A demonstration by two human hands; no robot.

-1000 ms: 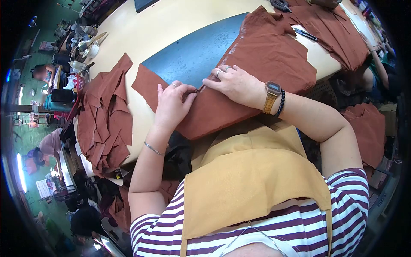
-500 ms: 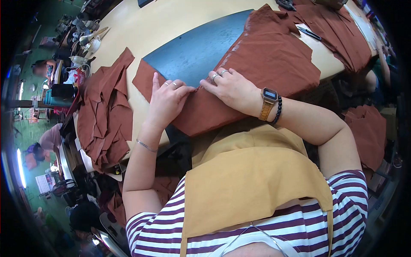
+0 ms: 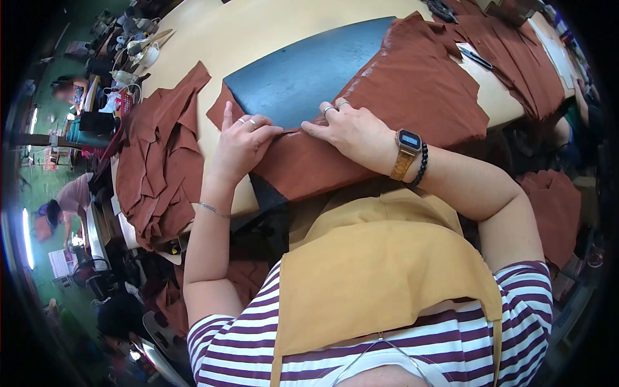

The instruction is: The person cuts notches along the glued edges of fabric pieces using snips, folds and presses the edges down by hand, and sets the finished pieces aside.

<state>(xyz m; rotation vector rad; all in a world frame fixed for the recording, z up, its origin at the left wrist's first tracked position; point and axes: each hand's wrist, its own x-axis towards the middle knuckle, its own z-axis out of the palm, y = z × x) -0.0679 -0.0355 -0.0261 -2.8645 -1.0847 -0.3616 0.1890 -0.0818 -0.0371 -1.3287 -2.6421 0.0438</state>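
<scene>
**Rust-brown cloth [image 3: 425,90] at both sets of fingertips, left hand [image 3: 235,151] on its edge**

Starting near, the yellow apron [image 3: 387,277] sits just this side of the cloth, whose near margin reaches the front of the table [image 3: 206,32]. Next come the two hands, side by side, knuckles up, fingertips turned in toward each other. The left hand has a narrow grip: thumb and forefinger come together at the cloth's inner edge. The right hand, wearing a gold watch [image 3: 407,140], has its thumb tip on that same edge, just to the right, with its fingers bent over the cloth; whether it pinches or only presses, I can't tell.

And here's the line that matters! Between the fingertips the edge runs roughly left to right, then past the right hand it swings away, far and to the right, a pale streak along it. The cloth's long axis slants the same way, from near left to far right, so most of it lies beyond and to the right of the grip, with the right hand nearer that broad part. A smaller corner shows left, by the left hand.

Just beyond the fingertips, bordered by the cloth, lies a blue sheet [image 3: 309,71]. Farther off to the right, a dark-handled tool [image 3: 476,57] rests near another spread of brown fabric [image 3: 509,51].
</scene>
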